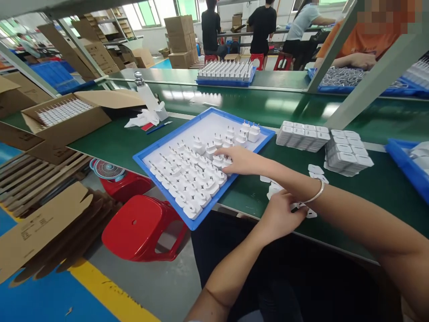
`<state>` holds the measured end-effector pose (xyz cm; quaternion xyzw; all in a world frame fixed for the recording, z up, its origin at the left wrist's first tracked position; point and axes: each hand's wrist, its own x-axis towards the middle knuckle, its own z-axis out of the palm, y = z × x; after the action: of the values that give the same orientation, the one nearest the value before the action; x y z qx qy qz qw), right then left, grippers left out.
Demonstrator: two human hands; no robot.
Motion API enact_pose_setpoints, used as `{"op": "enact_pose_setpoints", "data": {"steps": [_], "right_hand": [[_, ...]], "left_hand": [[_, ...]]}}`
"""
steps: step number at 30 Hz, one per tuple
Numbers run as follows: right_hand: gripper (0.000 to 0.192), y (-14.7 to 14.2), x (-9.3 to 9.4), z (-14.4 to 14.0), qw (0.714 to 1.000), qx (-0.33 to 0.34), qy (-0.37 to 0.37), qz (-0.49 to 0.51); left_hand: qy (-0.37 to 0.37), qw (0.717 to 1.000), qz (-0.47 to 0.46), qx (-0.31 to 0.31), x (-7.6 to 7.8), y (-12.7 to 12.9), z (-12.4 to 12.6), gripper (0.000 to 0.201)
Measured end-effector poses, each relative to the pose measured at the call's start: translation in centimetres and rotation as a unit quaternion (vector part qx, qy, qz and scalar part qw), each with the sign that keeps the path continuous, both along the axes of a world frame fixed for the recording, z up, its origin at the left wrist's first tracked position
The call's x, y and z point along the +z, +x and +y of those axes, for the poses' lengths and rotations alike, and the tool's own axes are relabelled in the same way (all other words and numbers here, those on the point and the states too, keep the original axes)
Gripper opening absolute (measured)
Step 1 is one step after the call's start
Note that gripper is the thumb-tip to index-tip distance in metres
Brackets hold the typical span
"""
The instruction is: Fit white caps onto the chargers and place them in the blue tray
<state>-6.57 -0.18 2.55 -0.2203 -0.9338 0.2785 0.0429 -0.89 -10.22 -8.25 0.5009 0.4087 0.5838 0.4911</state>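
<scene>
A blue-rimmed tray [142, 163] holds rows of white plug adapters [187, 172], their metal pins pointing up. My right hand [239, 160], a bangle on its wrist, reaches across from the right to the tray's near right side. Its fingers are closed around a white plug adapter among the others. Below the right forearm, my left hand [279, 215] is over the table edge beside loose white plates [274, 188]. Its fingers curl in and are partly covered by the right forearm; what they hold is hidden. More white plates [315, 169] lie just beyond the right forearm.
Stacked white plates [303, 135] and a second stack [347, 152] stand on the green table to the right. A pump bottle [147, 96], tissue and blue pen [159, 127] lie behind the tray. Left are an open carton [67, 129] and red stool [140, 228]. A co-worker sits opposite.
</scene>
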Motion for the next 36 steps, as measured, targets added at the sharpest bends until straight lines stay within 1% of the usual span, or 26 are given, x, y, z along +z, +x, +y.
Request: {"op": "enact_pose_setpoints", "data": {"steps": [2,4,5,6,9,11,13,15,16,17,18,19,21,22,23,24,25,28,31,32,34,36], "right_hand": [[0.061,0.2,0.3,0.3,0.997,-0.003,-0.072,-0.014],[0.068,0.8,1.3,0.9,0.986,0.000,-0.157,-0.051],[0.071,1.0,1.8,1.2,0.980,0.001,-0.187,-0.063],[0.070,1.1,2.4,1.6,0.977,-0.004,-0.200,-0.068],[0.054,1.0,3.2,3.0,0.982,-0.038,-0.175,-0.057],[0.043,0.5,3.1,3.7,0.979,-0.065,-0.186,-0.052],[0.040,0.0,2.6,4.1,0.965,-0.079,-0.248,-0.037],[0.041,-0.3,2.1,4.2,0.941,-0.088,-0.326,-0.012],[0.040,-0.4,1.9,4.1,0.932,-0.087,-0.352,-0.002],[0.040,-0.4,1.7,4.1,0.929,-0.086,-0.359,0.003],[0.040,-0.5,1.5,4.1,0.936,-0.084,-0.341,0.003],[0.041,-0.6,1.2,4.1,0.951,-0.081,-0.298,-0.004],[0.047,-0.9,0.7,4.2,0.985,-0.049,-0.155,-0.054],[0.051,-1.1,0.4,4.3,0.992,-0.026,-0.083,-0.087],[0.053,-1.5,0.1,4.4,0.993,-0.003,-0.025,-0.117],[0.053,-1.8,-0.1,4.5,0.990,0.015,0.015,-0.139],[0.050,-2.2,-0.4,4.6,0.988,0.028,0.040,-0.147],[0.031,-3.0,-0.8,4.7,0.989,0.044,0.075,-0.116],[0.021,-2.0,-0.2,4.9,0.992,0.046,0.095,-0.076],[0.020,-1.1,0.2,4.9,0.993,0.041,0.098,-0.060],[0.017,1.6,1.5,5.0,0.996,0.016,0.087,0.002],[0.013,5.4,2.8,4.8,0.994,-0.030,0.046,0.095]], "left_hand": [[0.017,0.999,0.031,-0.005,0.2,-0.1,-0.1,0.017],[0.033,0.997,0.071,-0.007,0.6,-0.3,-0.2,0.024],[0.039,0.995,0.088,-0.006,0.7,-0.3,-0.2,0.029],[0.043,0.994,0.100,-0.004,0.8,-0.3,-0.2,0.032],[0.056,0.991,0.120,-0.002,0.8,-0.3,-0.3,0.034],[0.060,0.990,0.131,-0.005,0.8,-0.4,-0.3,0.034],[0.060,0.988,0.139,-0.010,0.8,-0.4,-0.3,0.034],[0.058,0.988,0.145,-0.012,0.8,-0.5,-0.3,0.032],[0.056,0.988,0.147,-0.013,0.9,-0.5,-0.3,0.032],[0.054,0.988,0.147,-0.012,0.9,-0.5,-0.3,0.031],[0.050,0.988,0.145,-0.012,0.9,-0.5,-0.2,0.031],[0.047,0.989,0.141,-0.012,0.9,-0.5,-0.2,0.031],[0.041,0.990,0.132,-0.014,0.9,-0.5,-0.1,0.031],[0.039,0.991,0.129,-0.017,0.8,-0.5,-0.1,0.031],[0.037,0.991,0.128,-0.019,0.8,-0.4,-0.1,0.030],[0.034,0.991,0.129,-0.020,0.8,-0.5,-0.1,0.030],[0.030,0.991,0.131,-0.021,0.8,-0.5,-0.1,0.029],[0.016,0.992,0.122,-0.023,0.8,-0.5,-0.2,0.028],[-0.007,0.997,0.075,-0.028,1.1,-0.7,-0.2,0.027],[-0.014,0.998,0.056,-0.029,1.2,-0.7,-0.1,0.026],[-0.026,0.999,0.016,-0.027,1.4,-0.9,0.0,0.023],[-0.035,0.999,-0.023,-0.019,1.6,-1.1,0.2,0.020]]}}
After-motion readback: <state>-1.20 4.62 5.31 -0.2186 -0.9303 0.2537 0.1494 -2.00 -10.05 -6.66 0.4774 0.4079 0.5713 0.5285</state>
